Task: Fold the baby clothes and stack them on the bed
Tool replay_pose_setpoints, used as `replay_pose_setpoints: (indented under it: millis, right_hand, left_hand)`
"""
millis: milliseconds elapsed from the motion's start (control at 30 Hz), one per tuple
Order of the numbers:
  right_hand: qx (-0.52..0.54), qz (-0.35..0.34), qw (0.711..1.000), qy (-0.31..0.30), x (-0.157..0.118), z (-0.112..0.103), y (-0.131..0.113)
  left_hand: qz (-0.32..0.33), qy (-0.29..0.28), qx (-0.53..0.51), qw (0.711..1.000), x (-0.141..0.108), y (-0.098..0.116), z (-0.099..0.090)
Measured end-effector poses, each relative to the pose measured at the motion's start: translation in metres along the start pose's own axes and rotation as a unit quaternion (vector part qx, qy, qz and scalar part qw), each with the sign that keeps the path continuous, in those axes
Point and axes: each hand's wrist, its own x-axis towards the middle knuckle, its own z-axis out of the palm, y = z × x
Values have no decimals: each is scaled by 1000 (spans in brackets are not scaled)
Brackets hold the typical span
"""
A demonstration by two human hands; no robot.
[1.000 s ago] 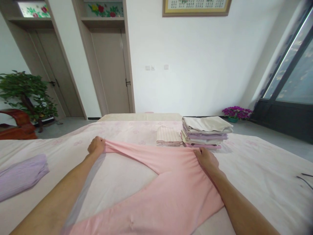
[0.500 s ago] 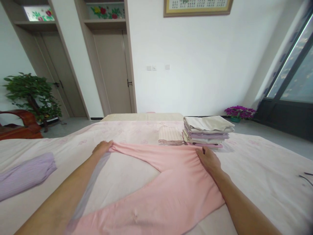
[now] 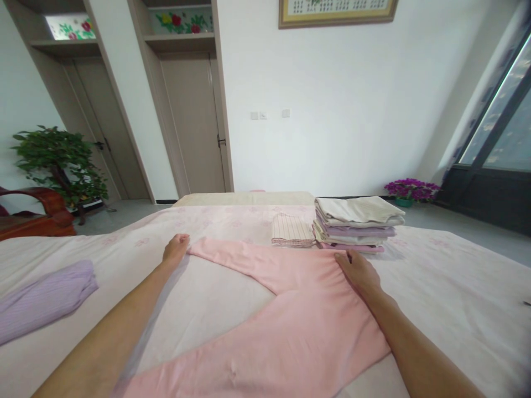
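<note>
Pink trousers (image 3: pixel 298 309) lie spread out on the bed, one leg stretched to the far left and the other running toward me at the bottom left. Just beyond the far leg's cuff, my left hand (image 3: pixel 176 249) is closed with curled fingers; no fabric shows in it. At the gathered waistband on the right, my right hand (image 3: pixel 360 271) pinches the far corner between thumb and fingers. A small wrinkle marks the near leg.
Behind the trousers stand a stack of folded clothes (image 3: pixel 357 224) and a folded striped cloth (image 3: pixel 292 230). A folded purple striped garment (image 3: pixel 47 298) lies at left on the pale floral bedsheet (image 3: pixel 207 290). A thin dark object (image 3: pixel 526 303) shows at the right edge.
My left hand has let go of the far cuff and lifted slightly, and that leg has slackened. My right hand keeps its hold on the waistband. The view has shifted slightly.
</note>
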Motion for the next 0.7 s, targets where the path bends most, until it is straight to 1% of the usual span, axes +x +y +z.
replay_pose_setpoints:
  millis: [133, 267, 333, 467, 533, 633, 700]
  right_hand:
    - [-4, 5, 1000, -6, -1, -1, -1]
    - [-4, 12, 1000, -6, 1, -2, 0]
    - [-5, 30, 1000, -2, 2, -4, 1]
    - [-8, 55, 998, 4, 2, -6, 1]
    - [-7, 55, 998, -1, 1, -5, 1]
    - [3, 50, 999, -16, 0, -2, 2]
    - [23, 41, 998, -30, 0, -2, 5]
  left_hand:
    - [-3, -29, 52, 998, -7, 5, 12]
    - [-15, -52, 106, 993, -7, 15, 16]
    - [-15, -48, 127, 991, -6, 18, 14]
    - [-8, -17, 158, 987, -6, 21, 12]
    - [-8, -24, 173, 985, -9, 23, 13]
    - [-6, -33, 200, 979, -20, 28, 13]
    - [12, -28, 213, 977, -32, 34, 8]
